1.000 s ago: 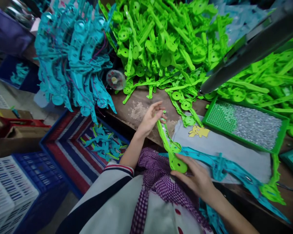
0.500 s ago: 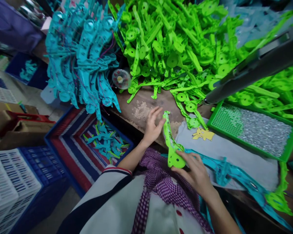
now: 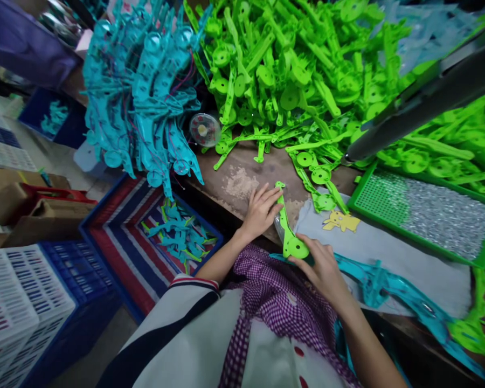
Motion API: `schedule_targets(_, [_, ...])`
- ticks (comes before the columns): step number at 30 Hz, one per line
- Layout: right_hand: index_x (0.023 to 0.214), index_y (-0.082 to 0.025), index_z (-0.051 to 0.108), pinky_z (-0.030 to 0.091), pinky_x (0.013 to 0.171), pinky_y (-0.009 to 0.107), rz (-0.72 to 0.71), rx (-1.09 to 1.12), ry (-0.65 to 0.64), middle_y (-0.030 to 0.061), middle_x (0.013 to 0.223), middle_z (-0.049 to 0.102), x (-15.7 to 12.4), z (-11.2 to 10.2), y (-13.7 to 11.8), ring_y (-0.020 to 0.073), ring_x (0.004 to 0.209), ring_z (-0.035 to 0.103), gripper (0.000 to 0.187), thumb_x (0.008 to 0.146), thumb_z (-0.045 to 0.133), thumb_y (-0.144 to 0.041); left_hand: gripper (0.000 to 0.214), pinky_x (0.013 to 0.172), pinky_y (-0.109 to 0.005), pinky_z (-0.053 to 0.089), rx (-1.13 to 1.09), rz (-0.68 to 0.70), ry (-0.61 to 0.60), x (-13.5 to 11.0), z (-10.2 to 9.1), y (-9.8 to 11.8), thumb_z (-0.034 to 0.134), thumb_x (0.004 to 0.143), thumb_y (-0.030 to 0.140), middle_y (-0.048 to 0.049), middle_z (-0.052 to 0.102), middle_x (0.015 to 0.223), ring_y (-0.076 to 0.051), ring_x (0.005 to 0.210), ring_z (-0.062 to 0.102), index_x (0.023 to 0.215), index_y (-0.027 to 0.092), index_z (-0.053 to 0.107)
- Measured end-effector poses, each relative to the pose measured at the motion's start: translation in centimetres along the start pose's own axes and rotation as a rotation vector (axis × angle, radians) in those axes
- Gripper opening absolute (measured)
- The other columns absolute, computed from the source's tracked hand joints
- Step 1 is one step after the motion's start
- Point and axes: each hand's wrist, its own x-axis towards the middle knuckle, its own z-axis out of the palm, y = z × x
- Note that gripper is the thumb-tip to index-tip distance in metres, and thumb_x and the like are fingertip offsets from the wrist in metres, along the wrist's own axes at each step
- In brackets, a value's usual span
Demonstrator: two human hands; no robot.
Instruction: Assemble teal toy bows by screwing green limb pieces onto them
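Note:
A long bright green plastic part [image 3: 288,226] stands on edge at the near rim of the brown workbench [image 3: 242,172]. My left hand [image 3: 261,210] lies against its upper length, fingers stretched along it. My right hand [image 3: 321,267] pinches its round lower end. A teal plastic part [image 3: 382,285] lies on the grey cloth [image 3: 392,248] just right of my right hand.
A big heap of green parts [image 3: 307,70] fills the back of the bench, beside a stack of teal parts [image 3: 141,91] with wires. A green tray of small screws [image 3: 424,210] sits at right under a dark metal bar [image 3: 420,102]. A striped blue crate [image 3: 145,231] with teal pieces stands on the floor at left.
My left hand closed in from open air onto the green part's upper length. The part swung more upright and both hands drew a little nearer to my body.

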Motion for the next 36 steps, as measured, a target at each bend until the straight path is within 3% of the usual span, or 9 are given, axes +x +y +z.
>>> schedule_targets(5, [0.147,-0.023,0.043,0.041,0.081,0.035,0.019,-0.061,-0.003,0.009,0.11,0.07,-0.4,0.5,0.6,0.0248,0.098,0.066,0.055,0.101,0.05,-0.052,0.043,0.126,-0.059,0.022,0.056,-0.024,-0.026,0.1,-0.1,0.5,0.038,0.107,0.045,-0.0058,0.061,0.146,-0.023,0.149,0.041,0.14,0.027,0.059])
schedule_targets(16, [0.146,-0.025,0.048,0.036,0.095,0.041,-0.028,-0.164,0.057,0.0139,0.13,0.064,-0.7,1.2,1.6,0.0293,0.117,0.061,0.055,0.098,0.056,-0.05,0.041,0.126,-0.062,0.015,-0.008,-0.033,-0.021,0.2,0.1,0.3,0.043,0.105,0.047,-0.005,0.062,0.146,-0.025,0.147,0.044,0.139,0.032,0.06])
schedule_targets(23, [0.138,-0.023,0.056,0.034,0.096,0.041,-0.085,-0.133,0.078,0.0116,0.122,0.069,0.0,0.5,1.9,0.0259,0.111,0.065,0.043,0.1,0.057,-0.043,0.043,0.126,-0.063,0.017,-0.011,-0.068,-0.022,0.7,0.4,0.2,0.041,0.105,0.051,-0.004,0.059,0.15,-0.027,0.146,0.045,0.141,0.035,0.059])
schedule_targets(36, [0.138,-0.024,0.061,0.052,0.098,0.047,-0.065,-0.046,0.012,0.0139,0.125,0.064,0.3,-0.4,2.5,0.029,0.116,0.061,0.043,0.098,0.059,-0.04,0.045,0.126,-0.064,0.016,0.008,-0.051,-0.021,0.6,0.9,-0.1,0.04,0.105,0.048,-0.0042,0.055,0.152,-0.028,0.145,0.046,0.145,0.034,0.055])
